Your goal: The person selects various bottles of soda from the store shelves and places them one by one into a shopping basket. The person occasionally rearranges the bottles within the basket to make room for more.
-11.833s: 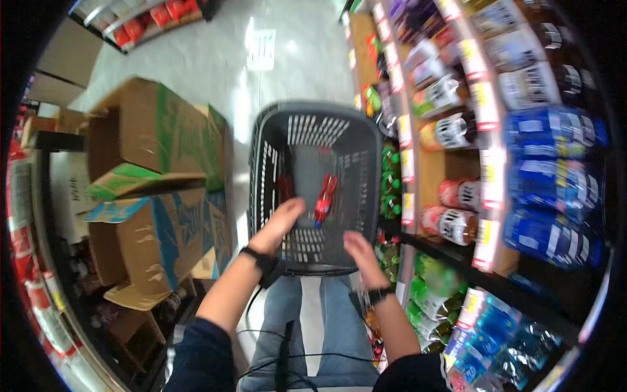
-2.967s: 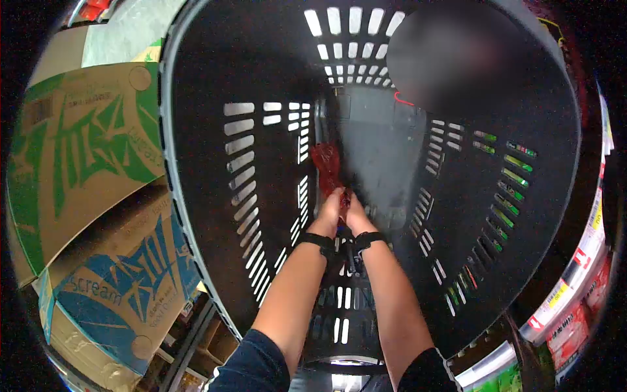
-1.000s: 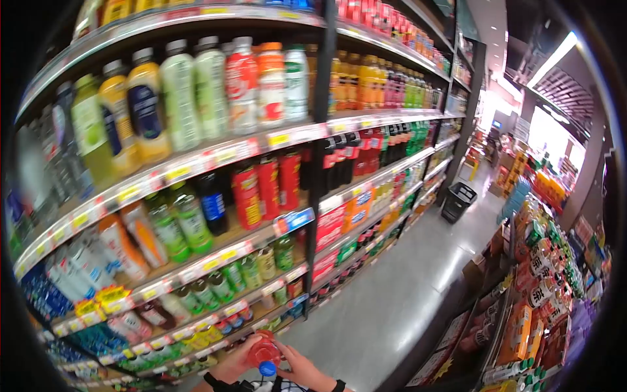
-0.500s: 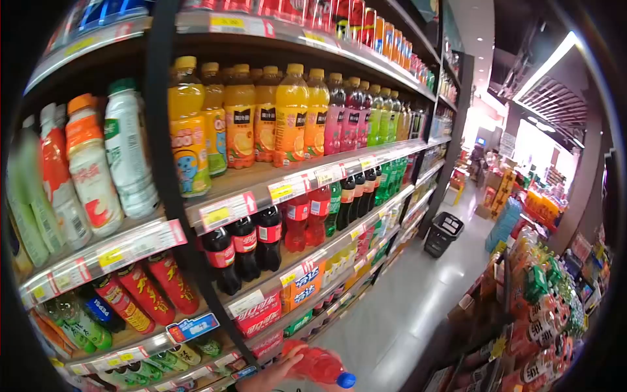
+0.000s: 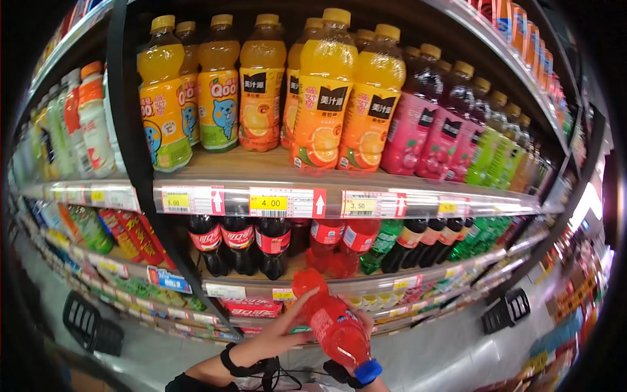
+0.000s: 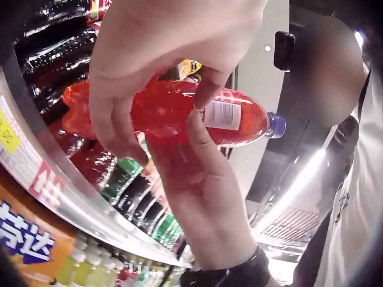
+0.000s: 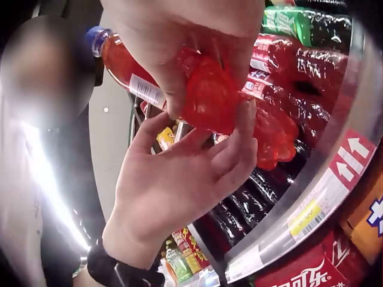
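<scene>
A red soft-drink bottle (image 5: 336, 323) with a blue cap (image 5: 368, 371) lies tilted between both hands, cap toward the body and base toward the shelf. My left hand (image 5: 287, 326) grips it near the base; in the left wrist view, the fingers of this hand (image 6: 173, 45) curl over the bottle (image 6: 173, 110). My right hand (image 5: 364, 321) holds the far side, partly hidden by the bottle; in the right wrist view it (image 7: 185, 33) curls over the bottle (image 7: 209, 95). Beyond the base, similar red bottles (image 5: 358, 243) stand on a shelf beside dark cola bottles (image 5: 272, 243).
Orange juice bottles (image 5: 324, 98) fill the shelf above, behind a price-tag rail (image 5: 287, 201). A dark upright post (image 5: 134, 111) stands to the left. Black baskets sit on the floor at left (image 5: 93, 325) and right (image 5: 505, 312).
The head view has turned and come closer to the drinks shelf. The bottle has moved up toward the shelf, and the right hand shows on it again after being out of view half a second ago.
</scene>
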A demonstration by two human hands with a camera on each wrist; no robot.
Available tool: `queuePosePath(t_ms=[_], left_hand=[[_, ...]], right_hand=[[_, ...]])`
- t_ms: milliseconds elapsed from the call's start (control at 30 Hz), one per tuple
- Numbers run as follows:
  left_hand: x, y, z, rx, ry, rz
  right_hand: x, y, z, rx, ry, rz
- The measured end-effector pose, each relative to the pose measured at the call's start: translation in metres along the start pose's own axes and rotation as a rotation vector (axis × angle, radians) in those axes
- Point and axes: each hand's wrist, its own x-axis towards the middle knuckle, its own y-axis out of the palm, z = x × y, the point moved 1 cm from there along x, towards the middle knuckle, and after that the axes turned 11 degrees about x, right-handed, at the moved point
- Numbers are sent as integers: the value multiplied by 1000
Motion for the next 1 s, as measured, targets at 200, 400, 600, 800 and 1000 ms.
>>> queuePosePath(t_ms=[200, 400, 600, 800, 1000], left_hand=[[24, -6, 4, 103, 44, -210], [36, -11, 3, 148, 112, -320], [37, -29, 9, 463, 158, -330], [30, -37, -5, 581, 132, -392], [23, -47, -23, 723, 179, -498]], right_hand=[[43, -32, -15, -28, 85, 187], [72, -19, -14, -306, -106, 347], [86, -17, -17, -480, -105, 317], [91, 1, -17, -659, -57, 245], [90, 10, -14, -816, -14, 225]])
